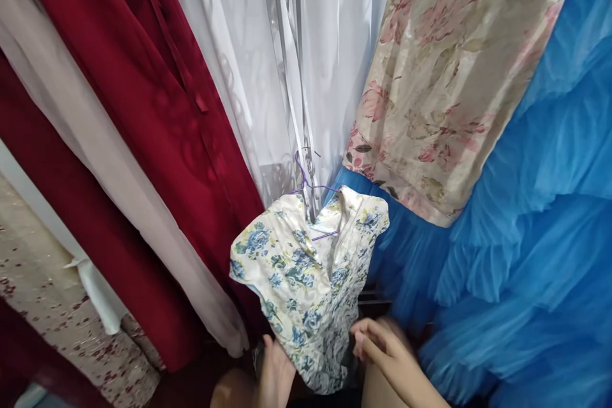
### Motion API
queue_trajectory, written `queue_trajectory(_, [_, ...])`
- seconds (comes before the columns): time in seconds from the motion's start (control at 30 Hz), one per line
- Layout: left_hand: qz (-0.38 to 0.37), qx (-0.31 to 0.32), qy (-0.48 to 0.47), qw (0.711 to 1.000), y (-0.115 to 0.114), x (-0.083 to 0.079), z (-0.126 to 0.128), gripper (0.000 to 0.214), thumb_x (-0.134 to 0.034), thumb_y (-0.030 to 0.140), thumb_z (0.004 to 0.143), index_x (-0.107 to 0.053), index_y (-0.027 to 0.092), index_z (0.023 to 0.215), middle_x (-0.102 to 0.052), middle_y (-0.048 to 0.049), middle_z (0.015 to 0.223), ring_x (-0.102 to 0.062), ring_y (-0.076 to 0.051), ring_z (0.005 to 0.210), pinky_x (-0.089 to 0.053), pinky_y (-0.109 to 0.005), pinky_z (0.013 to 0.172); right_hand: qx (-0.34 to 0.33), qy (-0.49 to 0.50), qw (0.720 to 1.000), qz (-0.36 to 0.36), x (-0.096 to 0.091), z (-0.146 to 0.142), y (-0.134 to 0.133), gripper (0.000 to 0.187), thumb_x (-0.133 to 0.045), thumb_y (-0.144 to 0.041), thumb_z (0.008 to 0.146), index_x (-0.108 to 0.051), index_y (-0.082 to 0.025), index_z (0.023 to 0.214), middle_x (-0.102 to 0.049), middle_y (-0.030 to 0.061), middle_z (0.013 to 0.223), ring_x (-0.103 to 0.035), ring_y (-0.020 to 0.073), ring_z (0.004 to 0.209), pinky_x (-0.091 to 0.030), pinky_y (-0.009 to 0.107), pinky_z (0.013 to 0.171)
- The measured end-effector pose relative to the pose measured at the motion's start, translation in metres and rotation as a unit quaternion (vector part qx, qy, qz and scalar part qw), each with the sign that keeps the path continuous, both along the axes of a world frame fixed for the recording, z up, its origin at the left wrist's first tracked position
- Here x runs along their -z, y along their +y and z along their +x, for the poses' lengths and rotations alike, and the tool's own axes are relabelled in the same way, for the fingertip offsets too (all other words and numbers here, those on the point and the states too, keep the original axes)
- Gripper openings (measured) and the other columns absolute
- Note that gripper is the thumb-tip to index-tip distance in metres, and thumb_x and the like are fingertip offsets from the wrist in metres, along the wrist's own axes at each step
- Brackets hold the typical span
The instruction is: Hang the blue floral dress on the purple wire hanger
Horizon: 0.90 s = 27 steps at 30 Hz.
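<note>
A white short-sleeved top [306,280] with blue flowers and green-yellow leaves hangs from a thin purple wire hanger [305,182] in the middle of the head view. Its neckline is open at the front and its lower part is crumpled. My left hand [277,370] is open, fingers pointing up, along the lower left edge of the top. Beside the lower right edge, my right hand [382,347] has its fingers curled together in a pinch. Whether cloth is between those fingertips cannot be made out. Both hands are slightly blurred.
Long red garments [157,127] and a pale pink one [119,159] hang on the left. White cloth [335,38] and dangling straps hang behind the top. A beige floral garment [444,76] and ruffled blue tulle [535,255] fill the right side.
</note>
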State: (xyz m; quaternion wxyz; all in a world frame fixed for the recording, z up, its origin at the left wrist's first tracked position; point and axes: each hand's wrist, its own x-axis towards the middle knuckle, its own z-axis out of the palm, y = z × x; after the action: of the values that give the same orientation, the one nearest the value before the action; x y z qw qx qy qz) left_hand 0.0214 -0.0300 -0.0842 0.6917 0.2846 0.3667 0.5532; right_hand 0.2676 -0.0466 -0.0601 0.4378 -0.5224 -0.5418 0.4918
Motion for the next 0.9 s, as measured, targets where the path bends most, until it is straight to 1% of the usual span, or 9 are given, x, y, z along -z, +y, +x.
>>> queue_trajectory(0.07, [0.003,-0.003,0.074,0.997,-0.010,-0.001,-0.001,0.067,-0.078,0.060,0.071,-0.069,0.022,0.126,-0.064,-0.0130,0.133,-0.045,-0.037,0.138,-0.028,-0.050,0.119,0.005,0.028,1.000,0.012,-0.007,-0.015,0.019,0.042,-0.058,-0.058,0.088,-0.061,-0.023,0.110,-0.064,0.0003,0.072,-0.061,0.0193,0.066,-0.046,0.029,0.060])
queue_trajectory(0.13, [0.020,0.002,0.151,0.988,-0.015,-0.005,0.001,0.058,-0.082,0.049,0.072,-0.071,0.018,0.120,-0.068,-0.0140,0.128,-0.052,-0.037,0.131,-0.032,-0.050,0.117,0.021,0.048,0.998,0.033,-0.015,-0.029,0.041,0.044,-0.060,-0.057,0.087,-0.055,-0.022,0.113,-0.061,-0.0010,0.072,-0.059,0.0183,0.063,-0.045,0.029,0.058])
queue_trajectory(0.23, [0.040,0.026,0.209,0.977,-0.016,-0.011,0.006,0.054,-0.079,0.051,0.074,-0.072,0.016,0.115,-0.069,-0.0141,0.126,-0.057,-0.036,0.126,-0.038,-0.050,0.113,0.043,0.062,0.995,0.062,-0.021,-0.046,0.068,0.039,-0.062,-0.057,0.085,-0.054,-0.021,0.096,-0.058,-0.0025,0.065,-0.054,0.0164,0.056,-0.043,0.028,0.056])
queue_trajectory(0.3, [0.039,0.038,0.223,0.973,-0.016,-0.011,0.006,0.053,-0.077,0.052,0.075,-0.071,0.016,0.113,-0.069,-0.0134,0.124,-0.058,-0.035,0.124,-0.040,-0.050,0.111,0.064,0.067,0.992,0.080,-0.019,-0.053,0.078,0.035,-0.061,-0.055,0.086,-0.053,-0.021,0.090,-0.055,-0.0037,0.060,-0.052,0.0156,0.055,-0.041,0.027,0.054])
queue_trajectory(0.43, [0.053,0.058,0.218,0.973,-0.017,-0.008,0.001,0.051,-0.076,0.051,0.077,-0.069,0.016,0.114,-0.070,-0.0121,0.124,-0.059,-0.034,0.123,-0.041,-0.049,0.110,0.077,0.062,0.991,0.086,-0.009,-0.061,0.083,0.028,-0.061,-0.046,0.086,-0.052,-0.021,0.094,-0.053,-0.0063,0.056,-0.046,0.0138,0.049,-0.035,0.024,0.049])
queue_trajectory(0.57, [0.060,0.058,0.211,0.974,-0.021,-0.014,0.003,0.051,-0.077,0.050,0.076,-0.069,0.017,0.114,-0.070,-0.0116,0.123,-0.060,-0.034,0.122,-0.042,-0.050,0.109,0.035,0.081,0.994,0.068,-0.006,-0.066,0.082,0.017,-0.060,-0.035,0.082,-0.050,-0.022,0.083,-0.047,-0.0086,0.049,-0.042,0.0119,0.044,-0.031,0.023,0.047])
queue_trajectory(0.67, [0.055,0.058,0.206,0.975,-0.025,-0.018,0.006,0.050,-0.078,0.049,0.075,-0.070,0.017,0.112,-0.071,-0.0116,0.122,-0.060,-0.035,0.121,-0.043,-0.050,0.108,0.038,0.123,0.989,0.070,-0.010,-0.069,0.077,0.015,-0.059,-0.031,0.082,-0.048,-0.022,0.077,-0.042,-0.0099,0.048,-0.036,0.0101,0.042,-0.027,0.023,0.046])
queue_trajectory(0.77, [0.056,0.027,0.203,0.977,-0.026,-0.014,0.002,0.049,-0.079,0.048,0.074,-0.071,0.015,0.109,-0.072,-0.0132,0.117,-0.062,-0.035,0.119,-0.045,-0.049,0.106,0.046,0.140,0.987,0.068,-0.014,-0.066,0.068,0.017,-0.059,-0.034,0.084,-0.051,-0.021,0.076,-0.043,-0.0093,0.046,-0.036,0.0101,0.042,-0.027,0.023,0.046])
queue_trajectory(0.9, [0.044,-0.118,0.218,0.968,-0.018,0.002,-0.014,0.052,-0.077,0.053,0.074,-0.068,0.014,0.107,-0.073,-0.0142,0.112,-0.064,-0.034,0.114,-0.046,-0.046,0.104,0.041,0.129,0.989,0.055,-0.016,-0.053,0.055,0.023,-0.064,-0.038,0.083,-0.055,-0.020,0.072,-0.052,-0.0052,0.046,-0.043,0.0114,0.043,-0.032,0.025,0.049])
